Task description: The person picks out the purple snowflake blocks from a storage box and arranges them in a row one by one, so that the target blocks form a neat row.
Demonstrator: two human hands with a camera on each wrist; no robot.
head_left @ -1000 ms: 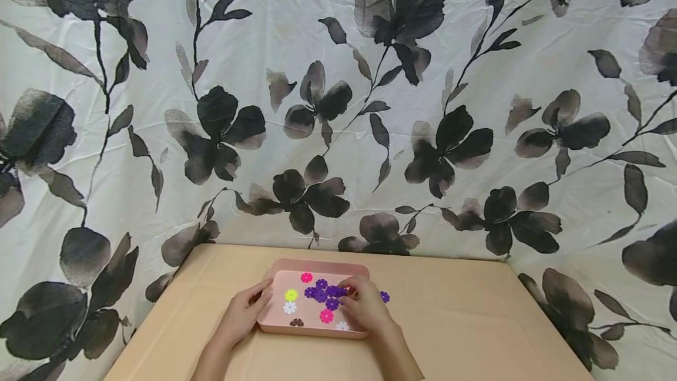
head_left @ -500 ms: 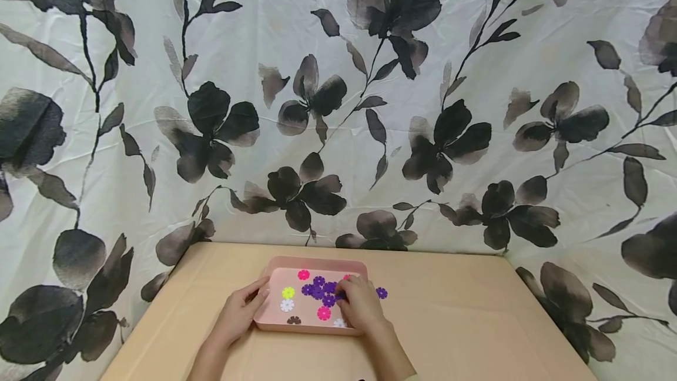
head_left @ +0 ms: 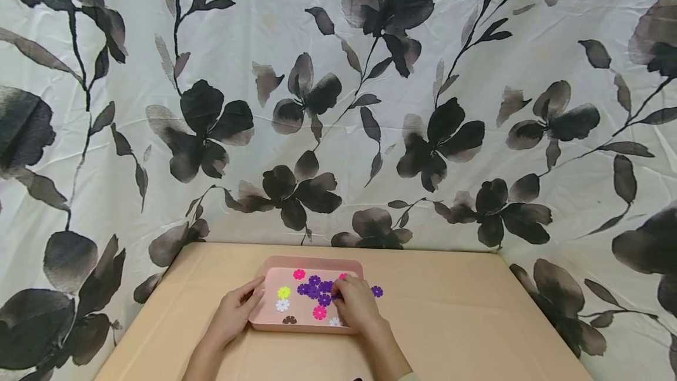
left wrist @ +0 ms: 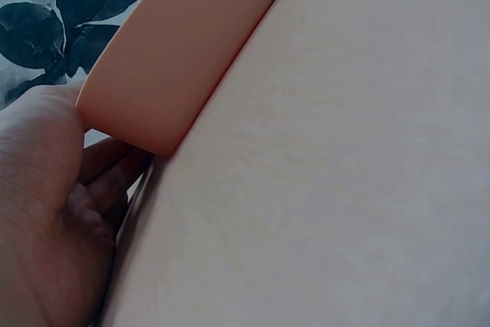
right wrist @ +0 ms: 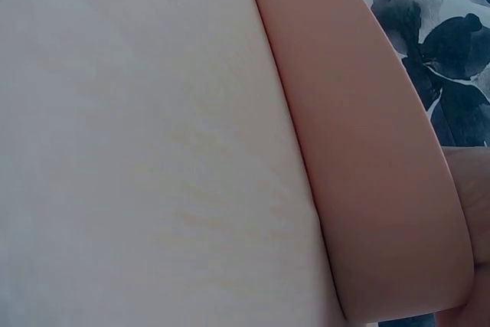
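A shallow pink tray [head_left: 296, 328] rests on the table with flower-shaped pieces in it. Near its middle several purple flowers [head_left: 313, 290] cluster together. My left hand [head_left: 233, 310] holds the tray's left side; the left wrist view shows a tray corner between thumb and curled fingers. Over the right part of the tray, my right hand [head_left: 357, 304] bends its fingers down and pinches at a purple flower on the cluster's right side, mostly hidden by the fingertips. In the right wrist view the tray's outer wall [right wrist: 367, 151] covers most of that hand.
Around the cluster lie pink flowers [head_left: 319, 313], a yellow flower [head_left: 284, 292], white flowers [head_left: 282, 306] and a partly visible brown flower [head_left: 289, 320]. Another purple flower [head_left: 377, 291] lies beyond the tray's right side. A floral curtain [head_left: 370, 134] hangs behind the tan table [head_left: 449, 322].
The right hand has shifted slightly and its fingers have lowered, uncovering a pink flower near the tray's far right. My left hand stays at the tray; the whole head view has drifted a little.
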